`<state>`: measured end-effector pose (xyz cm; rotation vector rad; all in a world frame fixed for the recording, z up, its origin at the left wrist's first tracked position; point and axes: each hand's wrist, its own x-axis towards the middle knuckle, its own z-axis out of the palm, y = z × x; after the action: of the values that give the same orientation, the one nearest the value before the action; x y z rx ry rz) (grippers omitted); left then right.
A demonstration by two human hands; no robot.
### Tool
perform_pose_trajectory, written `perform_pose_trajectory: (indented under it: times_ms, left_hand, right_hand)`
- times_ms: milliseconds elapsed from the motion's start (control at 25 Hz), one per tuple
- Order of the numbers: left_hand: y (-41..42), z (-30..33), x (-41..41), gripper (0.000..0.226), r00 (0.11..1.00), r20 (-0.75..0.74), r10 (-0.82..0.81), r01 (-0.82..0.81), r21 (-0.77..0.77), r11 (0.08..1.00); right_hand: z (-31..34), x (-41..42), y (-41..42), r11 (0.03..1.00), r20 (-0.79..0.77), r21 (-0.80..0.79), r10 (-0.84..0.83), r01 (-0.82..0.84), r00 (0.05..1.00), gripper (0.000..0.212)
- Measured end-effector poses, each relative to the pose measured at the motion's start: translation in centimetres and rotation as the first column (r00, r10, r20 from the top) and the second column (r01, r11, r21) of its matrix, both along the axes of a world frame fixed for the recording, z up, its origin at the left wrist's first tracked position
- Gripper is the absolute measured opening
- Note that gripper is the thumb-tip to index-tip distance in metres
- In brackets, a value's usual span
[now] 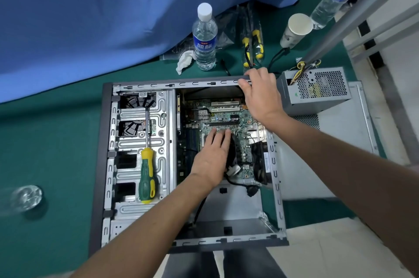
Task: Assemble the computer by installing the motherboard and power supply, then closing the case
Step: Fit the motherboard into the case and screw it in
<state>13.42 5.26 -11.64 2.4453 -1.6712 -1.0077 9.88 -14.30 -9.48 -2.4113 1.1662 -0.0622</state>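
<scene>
Your left hand (214,155) lies flat with straight fingers on the motherboard (226,119), which sits inside the open case (106,164) on the green bench (56,141); the hand also touches the black cooler fan (233,153). Your right hand (260,94) curls its fingers over the case's far top rail, gripping it near the back corner. The power supply (317,89) stands outside the case, just beside its right wall, resting on the loose side panel (353,141). A yellow-and-green screwdriver (147,171) lies on the drive cage (140,141). A water bottle (204,37) stands beyond the case.
</scene>
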Motion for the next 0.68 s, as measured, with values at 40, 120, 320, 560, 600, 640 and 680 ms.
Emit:
perform_pose_trajectory:
  times_ms: [40, 120, 320, 560, 600, 640, 680]
  left_hand:
    - [0.1, 0.0, 0.1, 0.109, 1.0, -0.003, 0.023, -0.023, -0.007, 1.0]
    - [0.1, 0.1, 0.5, 0.106, 0.997, 0.027, 0.075, -0.074, -0.027, 0.997]
    - [-0.1, -0.4, 0.5, 0.093, 0.989, 0.077, 0.13, -0.126, -0.044, 0.991]
    - [0.5, -0.3, 0.1, 0.092, 0.989, 0.071, 0.128, -0.124, -0.057, 0.991]
    - [1.0, -0.3, 0.1, 0.091, 0.99, 0.084, 0.115, -0.109, -0.073, 0.991]
    - [1.5, -0.2, 0.0, 0.091, 0.989, 0.109, 0.101, -0.09, -0.098, 0.991]
    - [1.8, -0.3, 0.0, 0.092, 0.987, 0.135, 0.087, -0.071, -0.122, 0.99]
  right_hand:
    - [0.0, 0.0, 0.0, 1.0, 0.002, -0.002, 0.005, -0.005, 1.0, 0.039]
    - [0.1, 0.2, 0.0, 1.0, -0.002, -0.003, 0.01, -0.01, 1.0, 0.04]
    - [-0.2, 0.2, -0.2, 1.0, -0.002, -0.014, 0.016, -0.016, 1.0, 0.04]
    - [0.1, 0.0, 0.0, 1.0, -0.015, 0.0, 0.018, -0.018, 1.0, 0.041]
    - [0.1, -0.1, 0.0, 1.0, -0.009, -0.001, 0.021, -0.021, 1.0, 0.04]
    - [0.1, 0.0, 0.0, 1.0, -0.001, -0.003, 0.023, -0.023, 1.0, 0.04]
    - [0.1, 0.1, 0.0, 1.0, 0.004, -0.006, 0.022, -0.022, 1.0, 0.04]
